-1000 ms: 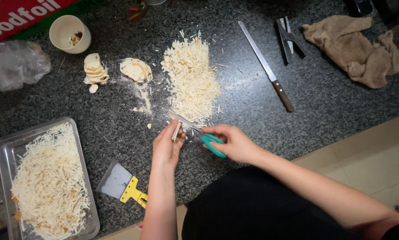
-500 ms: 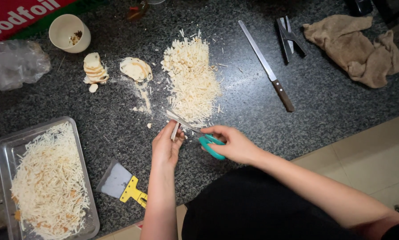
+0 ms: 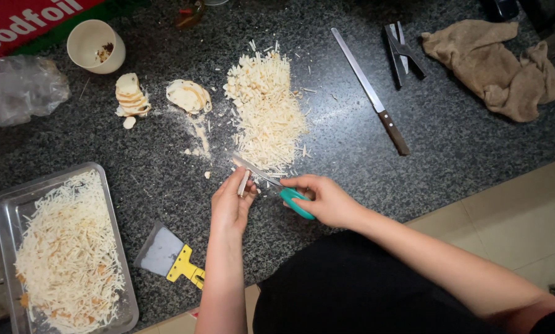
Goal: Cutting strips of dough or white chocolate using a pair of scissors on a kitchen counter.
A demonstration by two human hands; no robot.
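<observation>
Scissors (image 3: 271,185) with teal handles are lying across the dark speckled counter (image 3: 450,154) just below centre, blades slightly parted and pointing toward ten o'clock. At their nine o'clock the left hand (image 3: 231,204) is pinching a pale strip (image 3: 245,183) between curled fingers beside the blades. At three o'clock the right hand (image 3: 324,199) is gripping the handles, fingers closed and hiding the loops. At twelve o'clock a pile of pale shreds (image 3: 268,111) is sitting.

- A kitchen: speckled granite counter (image 3: 450,154), the landmark here.
- On it, a long knife (image 3: 369,89) (wooden handle), shredded food pile (image 3: 268,114).
- At its left edge, a metal tray (image 3: 5,216).
</observation>
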